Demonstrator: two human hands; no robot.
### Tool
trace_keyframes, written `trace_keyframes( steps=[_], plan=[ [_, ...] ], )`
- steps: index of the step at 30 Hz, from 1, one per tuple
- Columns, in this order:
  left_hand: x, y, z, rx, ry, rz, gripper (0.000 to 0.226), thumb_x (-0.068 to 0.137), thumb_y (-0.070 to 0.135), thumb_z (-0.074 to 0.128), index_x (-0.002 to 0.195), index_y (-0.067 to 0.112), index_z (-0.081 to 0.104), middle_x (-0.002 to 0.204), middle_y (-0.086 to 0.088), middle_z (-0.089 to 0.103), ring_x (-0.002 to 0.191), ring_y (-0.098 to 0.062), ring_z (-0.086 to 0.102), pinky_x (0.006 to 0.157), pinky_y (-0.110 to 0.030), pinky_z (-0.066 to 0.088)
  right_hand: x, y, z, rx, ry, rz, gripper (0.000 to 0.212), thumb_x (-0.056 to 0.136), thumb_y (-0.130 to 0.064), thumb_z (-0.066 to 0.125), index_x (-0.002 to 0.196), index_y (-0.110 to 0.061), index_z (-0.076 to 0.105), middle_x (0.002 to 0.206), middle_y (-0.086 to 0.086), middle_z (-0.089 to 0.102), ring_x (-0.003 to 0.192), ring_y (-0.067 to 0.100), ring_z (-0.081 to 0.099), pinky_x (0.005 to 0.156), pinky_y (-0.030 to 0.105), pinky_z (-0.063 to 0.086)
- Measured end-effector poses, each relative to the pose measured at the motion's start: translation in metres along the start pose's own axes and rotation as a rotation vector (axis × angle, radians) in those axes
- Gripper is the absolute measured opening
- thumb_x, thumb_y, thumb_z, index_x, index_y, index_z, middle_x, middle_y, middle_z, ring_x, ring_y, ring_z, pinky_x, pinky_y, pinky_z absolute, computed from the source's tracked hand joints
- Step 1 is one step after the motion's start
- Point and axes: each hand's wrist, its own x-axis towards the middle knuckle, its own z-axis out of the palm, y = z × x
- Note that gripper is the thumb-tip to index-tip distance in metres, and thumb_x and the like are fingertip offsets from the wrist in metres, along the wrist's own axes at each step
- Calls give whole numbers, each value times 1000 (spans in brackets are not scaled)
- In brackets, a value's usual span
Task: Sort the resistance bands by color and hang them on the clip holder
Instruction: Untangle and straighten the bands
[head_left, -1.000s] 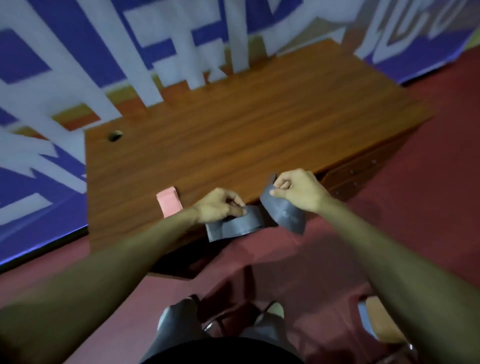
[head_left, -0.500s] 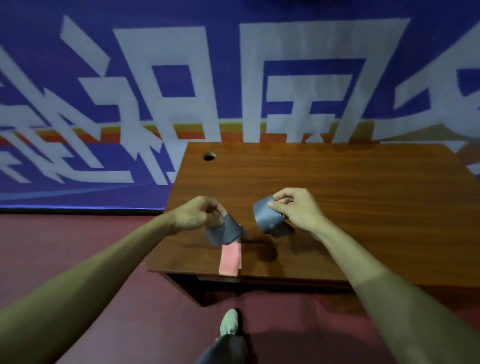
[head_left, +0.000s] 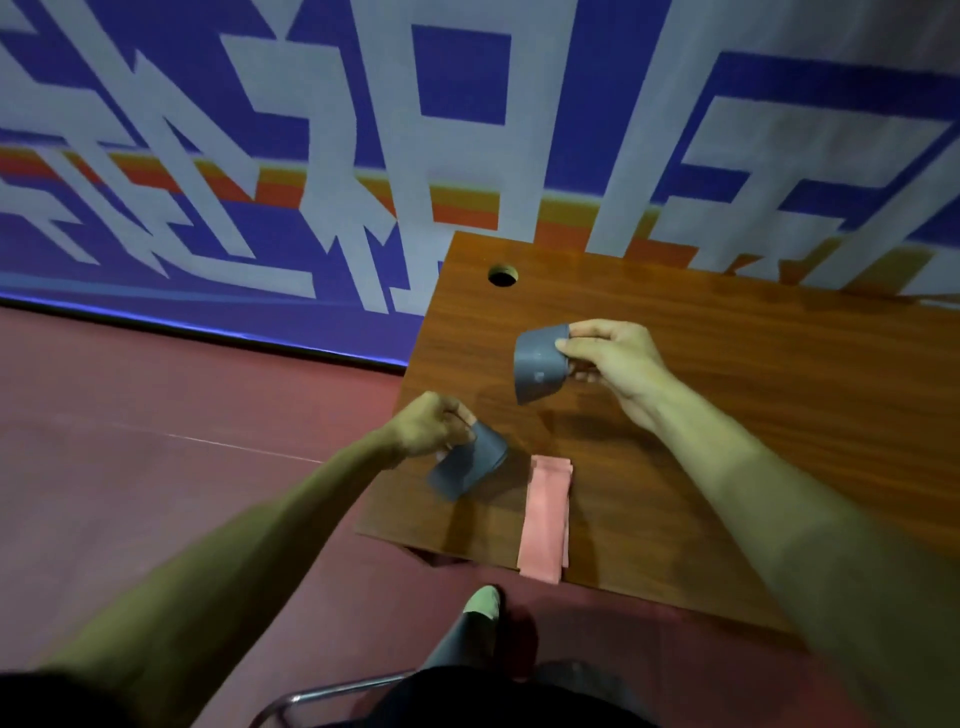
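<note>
Curling fingers, left hand (head_left: 426, 423) grips grey band (head_left: 467, 467); right hand (head_left: 613, 358) pinches other band (head_left: 537, 369), ends hidden.

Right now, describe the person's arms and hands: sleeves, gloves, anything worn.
No sleeve shows on the left forearm or the right forearm; both are bare. The left hand and right hand wear no gloves, and no watch, wristband or ring is visible. The fingers are uncovered.

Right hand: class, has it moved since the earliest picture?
Yes. The right hand, gripping a grey band, has gone from the front edge of the table inward, toward the cable hole.
</note>
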Motion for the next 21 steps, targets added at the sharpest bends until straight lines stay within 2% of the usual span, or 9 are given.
trace_keyframes(
  steps=[2,6,9,12,14,16,21],
  plan=[
    [12,-2,7,-28,-14,-47,14,83,0,65,79,13,62,73,-4,60,68,-15,56,61,-25,47,10,4,0,8,33,9,11,82,-9,72,86,-18,68,81,5,68,67,13,61,59,22,49],
    [46,-6,25,-27,146,-153,11,84,4,63,80,14,61,80,-6,60,73,-20,57,58,-23,46,32,12,-10,43,81,45,14,83,-7,71,91,-17,66,78,0,67,64,9,60,57,18,48],
    [69,-7,33,91,165,-186,10,86,6,60,80,13,65,89,-7,64,84,-22,60,69,-26,45,45,21,-20,54,80,68,19,83,-7,71,100,-13,65,80,0,67,64,9,59,61,19,49],
    [79,0,36,371,238,-187,17,88,11,56,98,5,67,105,-14,63,100,-31,59,82,-34,48,54,25,-28,66,67,90,19,84,-6,71,101,-14,64,85,2,68,66,11,60,67,23,51],
    [78,15,37,400,316,-163,27,86,13,58,113,9,61,118,-13,52,109,-31,52,95,-39,45,59,26,-34,88,62,104,20,84,-7,71,102,-13,65,87,3,69,67,11,60,68,24,52],
    [79,38,37,341,351,-40,26,85,13,57,111,12,63,118,-8,56,108,-25,54,92,-31,44,63,23,-40,112,53,110,23,83,-7,72,105,-10,66,88,4,69,70,12,62,73,28,54],
    [66,125,43,-264,245,134,24,96,11,45,101,15,69,106,2,67,100,-10,59,83,-19,44,72,6,-56,199,50,108,27,82,-8,73,108,-7,66,90,6,70,74,15,64,80,33,55]
  ],
)
